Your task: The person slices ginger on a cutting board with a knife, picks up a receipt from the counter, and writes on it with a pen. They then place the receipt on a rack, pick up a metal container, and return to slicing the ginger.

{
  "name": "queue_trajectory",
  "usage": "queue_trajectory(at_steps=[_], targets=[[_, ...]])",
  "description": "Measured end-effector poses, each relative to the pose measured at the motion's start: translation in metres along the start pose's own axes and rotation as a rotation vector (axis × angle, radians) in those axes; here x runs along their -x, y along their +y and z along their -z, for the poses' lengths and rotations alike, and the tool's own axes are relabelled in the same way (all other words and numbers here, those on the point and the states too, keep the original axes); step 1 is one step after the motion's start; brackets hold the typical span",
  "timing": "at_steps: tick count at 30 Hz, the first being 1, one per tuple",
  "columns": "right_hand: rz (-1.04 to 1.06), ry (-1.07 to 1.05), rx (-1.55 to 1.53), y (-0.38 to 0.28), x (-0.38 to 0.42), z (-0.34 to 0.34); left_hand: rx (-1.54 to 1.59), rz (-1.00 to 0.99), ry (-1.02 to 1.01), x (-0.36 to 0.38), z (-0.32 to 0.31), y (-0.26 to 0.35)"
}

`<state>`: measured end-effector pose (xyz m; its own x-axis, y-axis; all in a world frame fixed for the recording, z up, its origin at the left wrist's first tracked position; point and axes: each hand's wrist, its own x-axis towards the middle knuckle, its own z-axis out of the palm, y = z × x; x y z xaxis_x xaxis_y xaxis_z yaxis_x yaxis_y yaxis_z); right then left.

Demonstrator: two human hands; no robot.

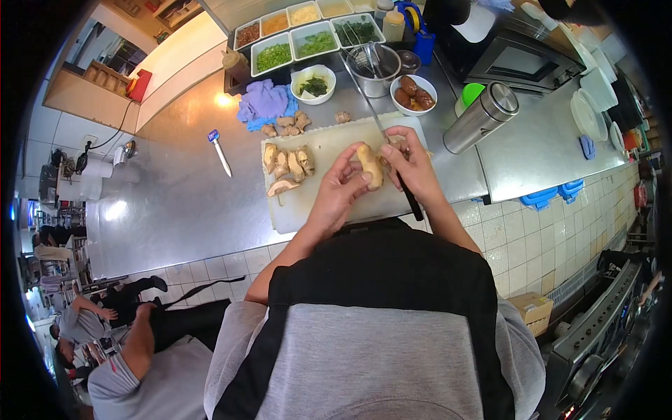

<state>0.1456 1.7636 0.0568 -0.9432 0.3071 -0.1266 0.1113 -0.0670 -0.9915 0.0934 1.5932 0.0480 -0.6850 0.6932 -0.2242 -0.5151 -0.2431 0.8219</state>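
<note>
My left hand point(339, 190) grips a pale, peeled-looking piece of ginger point(369, 166) between thumb and fingers, over the white cutting board point(315, 213). In my right hand point(414, 168) is a long knife point(411, 201); its black handle points back toward me and its thin blade reaches away past the board's far edge. The fingers of this hand are right at the ginger's side. Several cut, pale ginger pieces point(281, 165) lie on the left of the board. Knobbly brown ginger point(288, 126) rests along its far edge.
Trays of chopped greens point(313, 43), a metal pot point(374, 66) and a bowl of brown eggs point(414, 95) stand at the back. A steel flask point(483, 115) is on the right. A peeler-like tool point(219, 152) and purple cloth point(264, 101) lie left. Another person point(157, 374) is at lower left.
</note>
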Motion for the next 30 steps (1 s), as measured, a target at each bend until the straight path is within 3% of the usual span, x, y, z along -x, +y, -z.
queue_trajectory(at_steps=[3, 7, 16, 27, 30], targets=[[-0.006, -0.131, 0.0, -0.008, 0.011, 0.007, -0.052, -0.03, -0.002, -0.004, 0.011, 0.015], [0.161, -0.15, 0.494, -0.007, 0.019, -0.004, -0.086, -0.019, -0.014, -0.005, 0.017, 0.016], [0.071, -0.256, 0.501, -0.023, 0.018, -0.008, -0.224, -0.126, -0.015, -0.01, 0.022, 0.015], [0.167, -0.19, 0.543, -0.013, 0.014, -0.011, -0.53, -0.277, 0.019, -0.005, 0.025, 0.007], [0.176, -0.183, 0.52, -0.011, 0.012, -0.01, -0.427, -0.279, 0.056, -0.002, 0.017, 0.002]])
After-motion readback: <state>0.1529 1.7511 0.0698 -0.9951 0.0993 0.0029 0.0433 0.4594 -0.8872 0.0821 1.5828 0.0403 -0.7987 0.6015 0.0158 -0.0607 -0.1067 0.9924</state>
